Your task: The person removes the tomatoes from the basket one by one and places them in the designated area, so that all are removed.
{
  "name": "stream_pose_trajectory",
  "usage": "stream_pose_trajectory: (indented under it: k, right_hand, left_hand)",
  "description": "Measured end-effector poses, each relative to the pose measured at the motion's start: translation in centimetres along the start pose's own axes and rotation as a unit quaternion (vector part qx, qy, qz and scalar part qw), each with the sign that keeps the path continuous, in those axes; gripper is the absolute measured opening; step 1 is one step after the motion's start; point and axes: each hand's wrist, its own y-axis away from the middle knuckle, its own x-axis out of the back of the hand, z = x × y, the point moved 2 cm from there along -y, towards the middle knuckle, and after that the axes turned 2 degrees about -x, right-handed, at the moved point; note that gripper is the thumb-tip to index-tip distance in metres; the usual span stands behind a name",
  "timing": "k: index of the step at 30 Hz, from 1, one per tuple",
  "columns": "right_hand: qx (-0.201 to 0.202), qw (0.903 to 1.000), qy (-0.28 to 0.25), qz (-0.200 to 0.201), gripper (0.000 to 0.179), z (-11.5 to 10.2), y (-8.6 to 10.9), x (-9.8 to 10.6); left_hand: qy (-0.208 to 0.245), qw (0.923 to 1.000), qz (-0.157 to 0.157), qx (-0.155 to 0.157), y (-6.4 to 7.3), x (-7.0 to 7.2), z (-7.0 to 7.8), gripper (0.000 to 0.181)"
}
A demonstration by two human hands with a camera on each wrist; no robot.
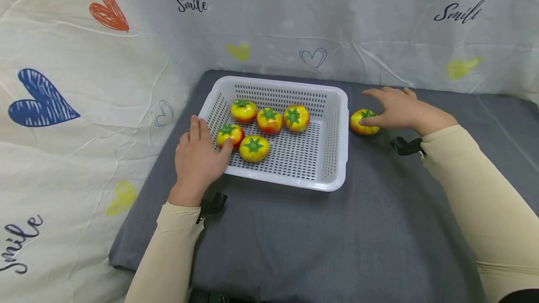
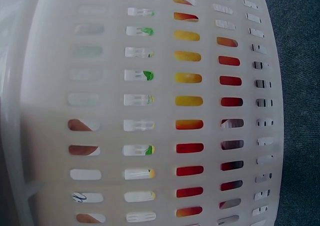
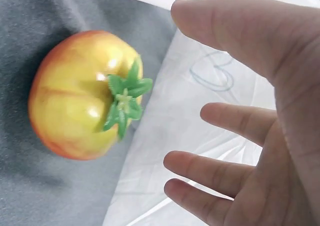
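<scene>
A white slotted plastic basket (image 1: 294, 182) lies on the dark cloth, holding several yellow-red artificial tomatoes (image 1: 254, 149) with green leafy tops. My left hand (image 1: 200, 155) holds its near left corner, thumb over the rim on the inside, fingers along the outside. The left wrist view is filled by the slotted basket wall (image 2: 160, 136), with tomato colours showing through. Right of the basket, one more tomato (image 3: 80, 101) sits on the cloth. Above it hovers my right hand (image 1: 397, 111), fingers spread and thumb apart; a gap shows between hand and tomato in the right wrist view.
Dark grey cloth (image 1: 294, 237) covers the table surface. A pale sheet printed with hearts and words (image 1: 269, 18) hangs at the back and along the left side (image 1: 84, 153). Black straps (image 1: 406, 146) are worn at both wrists.
</scene>
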Motion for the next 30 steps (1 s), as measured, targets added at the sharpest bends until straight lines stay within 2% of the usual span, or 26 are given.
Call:
stream_pose_trajectory:
  k: [7, 15, 23, 30]
  right_hand:
    - [0.019, 0.9998, -0.004, 0.005, 0.091, -0.3, -0.3, 0.9]
    - [0.017, 0.9958, -0.085, 0.029, 0.088, -1.3, -0.5, 2.1]
    - [0.027, 0.9954, -0.085, 0.035, 0.087, -2.4, -0.7, 2.8]
    - [0.036, 0.9961, -0.065, 0.049, 0.083, -4.3, -1.1, 3.3]
  left_hand:
    - [0.002, 1.0000, 0.002, 0.000, 0.0, -0.1, 0.0, 0.091]
    - [0.006, 1.0000, 0.003, 0.003, 0.0, -0.1, -0.1, 0.090]
    - [0.007, 1.0000, 0.005, 0.003, -0.1, -0.1, 0.0, 0.090]
    - [0.005, 1.0000, 0.004, 0.001, -0.2, 0.0, 0.0, 0.091]
